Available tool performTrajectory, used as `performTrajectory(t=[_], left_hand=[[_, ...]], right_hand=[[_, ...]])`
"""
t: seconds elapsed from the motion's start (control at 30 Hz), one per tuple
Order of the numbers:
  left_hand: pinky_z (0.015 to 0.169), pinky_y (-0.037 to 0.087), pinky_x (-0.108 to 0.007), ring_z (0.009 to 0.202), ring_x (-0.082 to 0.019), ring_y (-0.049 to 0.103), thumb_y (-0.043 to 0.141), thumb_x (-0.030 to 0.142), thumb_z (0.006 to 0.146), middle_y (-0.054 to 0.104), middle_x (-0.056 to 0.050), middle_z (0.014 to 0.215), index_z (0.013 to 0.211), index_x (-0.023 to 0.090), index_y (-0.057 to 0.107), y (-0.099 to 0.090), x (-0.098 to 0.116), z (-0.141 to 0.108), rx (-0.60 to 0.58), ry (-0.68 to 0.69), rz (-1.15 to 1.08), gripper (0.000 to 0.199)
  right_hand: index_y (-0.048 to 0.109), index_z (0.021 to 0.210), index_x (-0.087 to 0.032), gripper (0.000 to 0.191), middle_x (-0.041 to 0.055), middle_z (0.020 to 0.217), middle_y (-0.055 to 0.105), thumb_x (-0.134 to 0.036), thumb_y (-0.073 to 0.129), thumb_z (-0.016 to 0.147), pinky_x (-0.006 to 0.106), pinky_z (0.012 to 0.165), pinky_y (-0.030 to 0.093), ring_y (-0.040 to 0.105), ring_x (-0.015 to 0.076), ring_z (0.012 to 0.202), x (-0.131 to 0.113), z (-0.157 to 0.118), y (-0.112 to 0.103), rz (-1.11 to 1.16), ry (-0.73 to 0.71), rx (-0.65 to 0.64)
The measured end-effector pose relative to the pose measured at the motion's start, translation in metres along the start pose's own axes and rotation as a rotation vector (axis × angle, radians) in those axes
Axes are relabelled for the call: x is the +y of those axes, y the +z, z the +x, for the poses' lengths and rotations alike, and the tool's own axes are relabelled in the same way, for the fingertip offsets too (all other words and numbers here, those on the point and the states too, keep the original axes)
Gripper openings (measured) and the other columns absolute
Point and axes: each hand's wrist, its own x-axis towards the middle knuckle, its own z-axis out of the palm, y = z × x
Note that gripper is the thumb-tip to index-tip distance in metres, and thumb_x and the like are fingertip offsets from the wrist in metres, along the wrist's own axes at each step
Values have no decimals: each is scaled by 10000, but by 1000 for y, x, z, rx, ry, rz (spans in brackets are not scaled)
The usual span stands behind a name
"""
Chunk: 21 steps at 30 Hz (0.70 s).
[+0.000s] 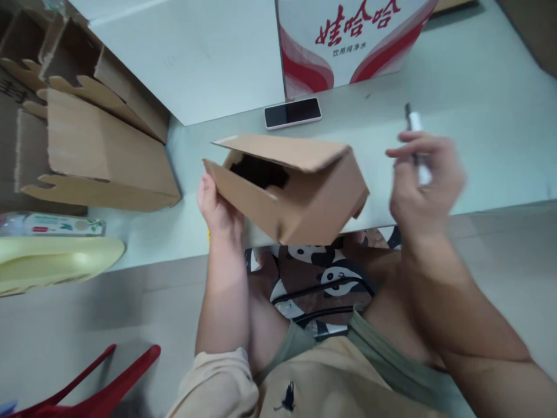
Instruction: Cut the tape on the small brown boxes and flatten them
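Observation:
A brown cardboard box (322, 215) is tilted above the table's front edge, its flap partly raised over a dark opening. Its left end is gripped by my left hand (220, 212), with the thumb up along the side and the other fingers partly hidden beneath. To the right, apart from the box, my right hand (424, 180) is closed around a white pen-like object (415, 122) with a dark tip pointing up; the hand is blurred. Behind the box, a phone (293, 113) with a dark screen lies on the pale table (487, 128).
Several open cardboard boxes (113, 157) stand at the left. A light green tray (65, 255) and a small printed carton (65, 224) lie at the left edge. White boxes (209, 58), one with red print (348, 46), stand behind. Red legs (100, 389) show on the floor.

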Motion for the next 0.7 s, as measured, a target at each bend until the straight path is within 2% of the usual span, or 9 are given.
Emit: performTrajectory(t=[0.03, 0.1, 0.2, 0.27, 0.33, 0.43, 0.5, 0.57, 0.7], left_hand=[[878, 541, -316, 926, -184, 658, 739, 629, 764, 681, -29, 899, 892, 222, 622, -4, 0, 3, 30, -8, -20, 442], [896, 553, -320, 1019, -201, 664, 720, 607, 778, 704, -36, 962, 910, 232, 636, -12, -1, 10, 55, -55, -42, 406], [832, 577, -328, 1119, -235, 656, 714, 635, 777, 714, -50, 1110, 982, 248, 641, -19, -4, 14, 37, -175, -45, 444], [827, 581, -341, 1170, -255, 640, 690, 675, 784, 702, -63, 1190, 1035, 252, 634, -19, -5, 13, 13, -216, -35, 495], [862, 577, -358, 1196, -262, 627, 664, 682, 804, 689, -72, 1238, 1074, 252, 631, -16, -7, 11, -14, -228, -27, 509], [818, 571, -355, 1117, -254, 646, 651, 671, 817, 696, -80, 1207, 1082, 250, 641, -12, -11, 8, -34, -285, -10, 498], [749, 549, -321, 1030, -234, 657, 674, 663, 798, 703, -77, 1155, 1064, 248, 650, -11, -14, 8, -17, -316, 9, 493], [731, 519, -281, 1001, -204, 652, 723, 625, 763, 700, -65, 1144, 1046, 245, 653, -11, -16, 8, 44, -255, 30, 479], [848, 507, -262, 1102, -185, 633, 744, 501, 726, 681, -45, 1180, 1026, 234, 618, -4, -15, 6, 148, 16, 75, 422]], right_hand=[[604, 974, -206, 132, 93, 1104, 675, -195, 488, 911, 516, 1025, 516, 661, 274, 1135, 16, -2, 6, -64, 36, -73], [626, 1000, -189, 186, 145, 1126, 679, -203, 538, 837, 549, 1025, 506, 641, 322, 1134, 40, -8, 19, -191, 151, -255], [652, 1125, -152, 323, 207, 1248, 646, -269, 538, 846, 614, 1018, 480, 605, 396, 1148, 55, -18, 32, -340, 283, -517], [667, 1155, -138, 361, 226, 1315, 625, -295, 529, 861, 656, 1033, 449, 575, 434, 1198, 56, -22, 36, -370, 294, -552], [681, 1169, -147, 378, 223, 1399, 590, -325, 533, 870, 699, 1063, 409, 509, 468, 1302, 53, -24, 37, -363, 290, -529], [680, 1219, -173, 420, 186, 1483, 550, -383, 541, 882, 740, 1107, 352, 397, 491, 1429, 48, -24, 38, -329, 286, -525], [664, 1266, -173, 448, 163, 1493, 552, -384, 524, 895, 711, 1143, 349, 391, 465, 1455, 45, -23, 40, -279, 262, -558], [647, 1297, -156, 464, 159, 1487, 563, -361, 517, 901, 670, 1179, 350, 413, 435, 1458, 42, -23, 43, -231, 237, -593], [642, 1301, -138, 461, 163, 1461, 587, -327, 524, 898, 639, 1217, 344, 447, 409, 1448, 40, -23, 49, -194, 226, -636]])
